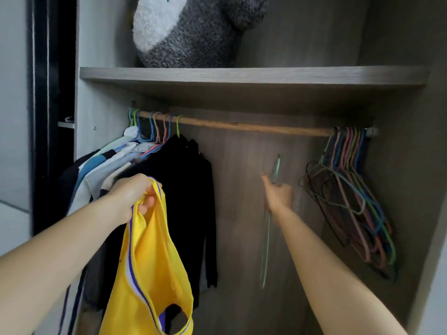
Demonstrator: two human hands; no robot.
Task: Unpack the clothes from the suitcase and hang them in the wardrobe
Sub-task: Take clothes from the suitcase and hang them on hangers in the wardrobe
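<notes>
Our left hand [135,197] grips the jersey [150,262] by one shoulder strap, fingers curled tight round the bunched cloth. The rest of it dangles in front of the hung clothes [174,189] at the left end of the rail [242,126]. Our right hand [278,195] holds a green hanger [266,247] (blurred, and seen edge-on). Its fingers are wrapped round the hanger near the neck with the forefinger sticking out, and it sits between those clothes and the spare hangers [350,201] bunched at the rail's right end. The suitcase is out of view.

We judge the step in hand to be dressing the jersey onto the hanger. To do it well, we should bring the two together clear of the black garment. We turn the hanger flat to us and feed one arm up through the neck opening. Then we seat each strap squarely on a hanger shoulder, since the cloth looks slippery and a lopsided strap may slide off. Only then should the left grip loosen. The bare middle of the rail looks the easiest place to hook it.
</notes>
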